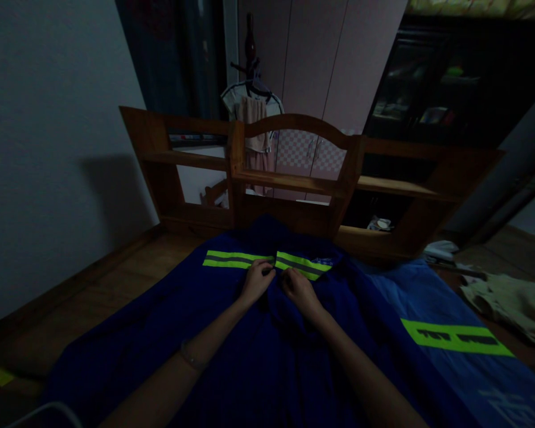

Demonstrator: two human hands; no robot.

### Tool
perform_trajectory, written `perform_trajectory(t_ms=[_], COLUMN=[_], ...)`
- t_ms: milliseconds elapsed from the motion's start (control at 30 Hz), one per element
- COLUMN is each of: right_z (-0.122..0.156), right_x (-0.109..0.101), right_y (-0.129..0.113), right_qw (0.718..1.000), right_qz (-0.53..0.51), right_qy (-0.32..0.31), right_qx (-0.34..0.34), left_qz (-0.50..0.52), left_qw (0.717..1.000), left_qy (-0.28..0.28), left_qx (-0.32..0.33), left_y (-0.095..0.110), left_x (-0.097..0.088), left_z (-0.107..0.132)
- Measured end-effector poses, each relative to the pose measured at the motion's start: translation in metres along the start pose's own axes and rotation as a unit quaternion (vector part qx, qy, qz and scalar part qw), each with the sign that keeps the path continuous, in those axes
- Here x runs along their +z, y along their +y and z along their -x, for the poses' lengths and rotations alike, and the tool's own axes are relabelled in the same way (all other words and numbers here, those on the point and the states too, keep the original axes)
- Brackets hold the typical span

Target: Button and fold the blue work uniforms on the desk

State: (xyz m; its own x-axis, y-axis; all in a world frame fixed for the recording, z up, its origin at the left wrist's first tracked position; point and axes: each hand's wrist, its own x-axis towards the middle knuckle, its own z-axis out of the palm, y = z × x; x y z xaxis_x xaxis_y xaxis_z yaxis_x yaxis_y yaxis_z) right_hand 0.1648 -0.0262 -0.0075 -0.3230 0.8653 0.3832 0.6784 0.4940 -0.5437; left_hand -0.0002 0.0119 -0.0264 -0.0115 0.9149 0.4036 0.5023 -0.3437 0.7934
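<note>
A dark blue work jacket [258, 356] with yellow-green reflective stripes [232, 259] lies spread on a wooden bed surface. My left hand [257, 279] and my right hand [298, 288] meet at the jacket's front opening, just below the chest stripes. Both hands have their fingers curled and pinched on the fabric edges at the centre. A thin bracelet sits on my left wrist. The room is dim, so what the fingertips grip is hard to make out beyond the cloth.
A second, lighter blue garment [450, 333] with a reflective patch lies to the right. A pale crumpled cloth [512, 303] sits at far right. A wooden footboard with shelves [294, 178] stands behind, with a coat stand [252, 89] and wardrobe beyond. A white cable [31, 413] lies lower left.
</note>
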Motion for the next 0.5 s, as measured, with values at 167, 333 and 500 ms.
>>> perform_trajectory(t_ms=[167, 333, 500], right_z=[0.0, -0.006, 0.022], right_x=[-0.01, -0.09, -0.19], right_y=[-0.008, 0.004, 0.056], right_qw=[1.0, 0.993, 0.936], right_qz=[-0.012, 0.0, 0.197], right_qy=[-0.002, 0.114, 0.147], right_qx=[-0.014, 0.02, 0.253], left_qz=[-0.077, -0.224, -0.389], left_qw=[0.996, 0.966, 0.92], left_qy=[-0.019, 0.078, 0.057], left_qx=[0.044, 0.101, -0.014], left_y=[0.005, -0.001, -0.019], left_x=[-0.003, -0.059, -0.157], left_z=[0.002, -0.021, -0.044])
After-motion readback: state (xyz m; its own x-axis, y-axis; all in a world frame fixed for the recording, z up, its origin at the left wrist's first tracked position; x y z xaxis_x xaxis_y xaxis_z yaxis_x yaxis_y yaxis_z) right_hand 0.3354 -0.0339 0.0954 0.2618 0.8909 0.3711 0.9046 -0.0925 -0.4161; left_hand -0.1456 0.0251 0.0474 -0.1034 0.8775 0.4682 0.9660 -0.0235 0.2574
